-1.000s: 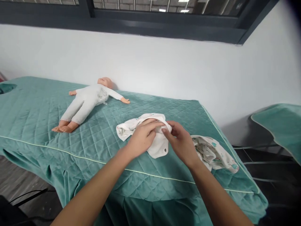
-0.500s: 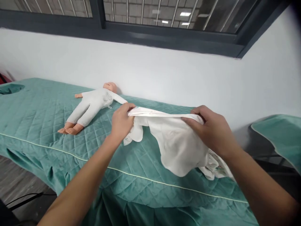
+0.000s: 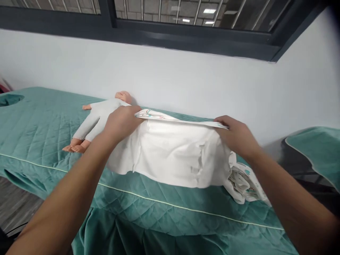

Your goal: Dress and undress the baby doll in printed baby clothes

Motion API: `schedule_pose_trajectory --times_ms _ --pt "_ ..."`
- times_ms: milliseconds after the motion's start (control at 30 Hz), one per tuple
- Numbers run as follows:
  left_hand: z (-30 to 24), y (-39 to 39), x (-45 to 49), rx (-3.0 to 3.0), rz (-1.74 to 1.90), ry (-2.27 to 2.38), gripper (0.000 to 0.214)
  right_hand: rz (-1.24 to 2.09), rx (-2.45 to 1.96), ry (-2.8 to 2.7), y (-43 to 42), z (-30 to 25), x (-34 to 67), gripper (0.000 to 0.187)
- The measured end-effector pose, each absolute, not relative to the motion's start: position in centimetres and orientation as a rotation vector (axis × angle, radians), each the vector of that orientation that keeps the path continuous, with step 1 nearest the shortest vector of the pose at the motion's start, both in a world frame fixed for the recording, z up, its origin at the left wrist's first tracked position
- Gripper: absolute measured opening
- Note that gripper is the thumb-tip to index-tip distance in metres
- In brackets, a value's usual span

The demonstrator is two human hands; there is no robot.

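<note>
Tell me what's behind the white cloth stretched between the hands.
Above and below the white cloth, the green quilted cover shows. Anything directly behind it is covered, so what lies there cannot be seen.

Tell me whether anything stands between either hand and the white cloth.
Nothing visible does: the left hand and the right hand each grip the top edge of the white cloth directly. The crumpled patterned cloth lies near its right end, not in between.
</note>
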State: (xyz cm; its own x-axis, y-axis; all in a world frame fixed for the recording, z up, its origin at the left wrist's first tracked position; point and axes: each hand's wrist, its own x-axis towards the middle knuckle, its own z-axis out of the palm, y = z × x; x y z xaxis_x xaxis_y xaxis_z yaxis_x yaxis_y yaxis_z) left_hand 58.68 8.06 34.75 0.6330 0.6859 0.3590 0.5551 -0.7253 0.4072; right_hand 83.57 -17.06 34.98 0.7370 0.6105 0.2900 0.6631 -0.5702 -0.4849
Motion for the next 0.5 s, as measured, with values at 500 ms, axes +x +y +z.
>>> schedule_pose_trajectory --times_ms 500 --pt "17.3 5.7 67.2 2.702 0.456 0.892 0.034 -0.114 -2.572 -0.979 -3.9 17.8 77.2 0.042"
